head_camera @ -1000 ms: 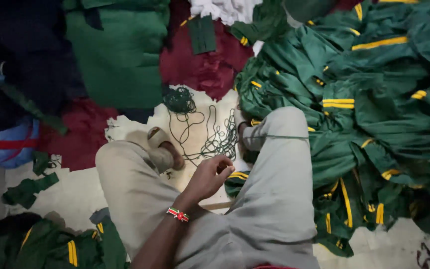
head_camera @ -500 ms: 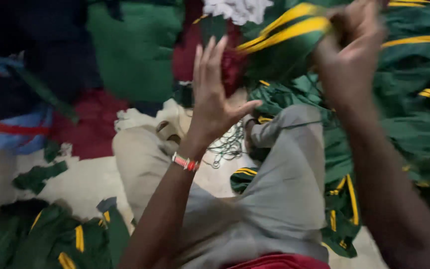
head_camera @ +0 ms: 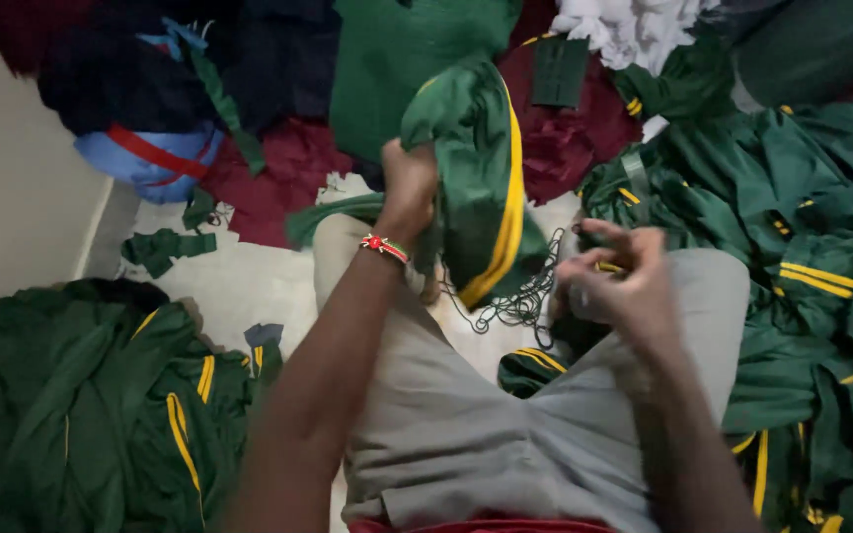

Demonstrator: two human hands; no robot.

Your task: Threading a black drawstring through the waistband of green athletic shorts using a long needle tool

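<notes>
The left hand (head_camera: 409, 188) is clenched around a green fabric garment with a yellow stripe (head_camera: 481, 178), lifting it so it hangs free. Just beside it, the right hand (head_camera: 616, 281) pinches its fingers narrowly; whether on thread, I cannot tell.

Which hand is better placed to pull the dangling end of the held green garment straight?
Likely right. The left hand is already clenched on the green garment with a yellow stripe, holding it up. The right hand is beside its hanging lower edge, fingers loosely curled, apparently holding nothing.
</notes>
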